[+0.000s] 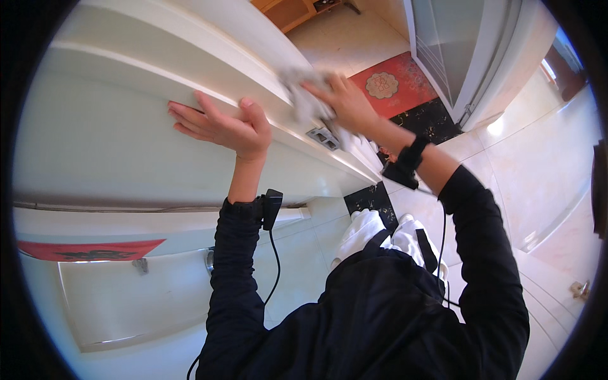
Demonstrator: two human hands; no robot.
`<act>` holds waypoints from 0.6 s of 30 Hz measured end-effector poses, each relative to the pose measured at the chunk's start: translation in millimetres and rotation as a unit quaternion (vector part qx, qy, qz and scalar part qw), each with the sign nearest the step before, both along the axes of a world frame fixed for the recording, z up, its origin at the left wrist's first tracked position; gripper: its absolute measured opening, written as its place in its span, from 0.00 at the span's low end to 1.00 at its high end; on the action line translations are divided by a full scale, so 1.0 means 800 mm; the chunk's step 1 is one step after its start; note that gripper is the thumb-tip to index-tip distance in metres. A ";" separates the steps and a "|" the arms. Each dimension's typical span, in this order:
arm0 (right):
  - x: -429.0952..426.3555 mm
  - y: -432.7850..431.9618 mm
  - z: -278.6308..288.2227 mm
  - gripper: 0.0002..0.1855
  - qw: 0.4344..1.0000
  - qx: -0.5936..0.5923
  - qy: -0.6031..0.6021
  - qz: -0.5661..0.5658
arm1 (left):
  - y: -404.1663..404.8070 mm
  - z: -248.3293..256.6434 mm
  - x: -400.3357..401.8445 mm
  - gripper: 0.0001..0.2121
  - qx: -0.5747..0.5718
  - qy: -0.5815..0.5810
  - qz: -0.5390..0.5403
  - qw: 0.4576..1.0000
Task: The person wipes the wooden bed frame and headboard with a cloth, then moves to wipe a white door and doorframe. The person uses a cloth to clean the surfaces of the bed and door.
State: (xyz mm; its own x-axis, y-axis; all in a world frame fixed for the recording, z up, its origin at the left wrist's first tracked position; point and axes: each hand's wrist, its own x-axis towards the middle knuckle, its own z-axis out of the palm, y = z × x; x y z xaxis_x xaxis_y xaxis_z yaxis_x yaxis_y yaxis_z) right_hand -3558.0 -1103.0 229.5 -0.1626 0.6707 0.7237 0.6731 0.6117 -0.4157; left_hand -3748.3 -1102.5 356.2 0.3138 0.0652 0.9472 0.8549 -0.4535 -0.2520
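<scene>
My right hand (349, 102) grips a crumpled grey-white cloth (306, 92) at the white door frame (266, 102). The cloth and fingers are blurred. Just below the cloth, a metal strike plate (324, 138) with rectangular openings is set into the frame. My left hand (225, 126) is by the frame's raised edge, over the pale flat surface (118, 133). It holds nothing, and its thumb and fingers are spread. Whether its fingers press on the frame cannot be told.
Past the frame lies a red patterned mat (396, 85), beside a glazed white door (456, 52). Black stone threshold pieces (373, 202) cross the pale tiled floor (513, 166). A red paper banner (90, 250) hangs at lower left. Thin cables (278, 266) trail from my wrist devices.
</scene>
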 end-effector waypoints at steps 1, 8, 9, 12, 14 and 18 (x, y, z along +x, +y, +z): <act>0.002 -0.011 -0.047 0.42 0.998 -0.056 0.000 0.013 | 0.001 -0.001 0.001 0.32 0.010 0.012 -0.003 1.000; 0.038 -0.060 -0.188 0.45 0.927 -0.370 0.063 0.017 | 0.005 -0.002 0.001 0.33 0.006 0.026 0.005 1.000; 0.041 -0.055 -0.169 0.45 0.938 -0.333 0.093 0.012 | 0.005 -0.002 0.001 0.32 0.002 0.023 0.009 1.000; 0.040 -0.022 -0.084 0.45 0.966 -0.214 0.140 -0.020 | 0.005 -0.002 0.000 0.32 0.001 0.034 0.003 0.999; 0.031 -0.002 -0.044 0.45 0.981 -0.141 0.127 0.045 | 0.004 -0.001 0.001 0.32 0.002 0.039 0.003 0.999; 0.021 -0.003 -0.033 0.43 0.987 -0.090 0.128 0.045 | 0.003 0.002 0.005 0.32 0.000 0.041 -0.010 0.999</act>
State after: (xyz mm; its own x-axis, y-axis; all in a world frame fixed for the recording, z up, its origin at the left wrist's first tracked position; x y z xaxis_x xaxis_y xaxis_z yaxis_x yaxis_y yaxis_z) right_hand -3541.4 -1105.7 203.2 -0.0547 0.7828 0.6198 0.4785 0.5654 -0.6719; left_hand -3744.1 -1100.3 358.2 0.3919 0.0581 0.9182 0.8218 -0.4708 -0.3209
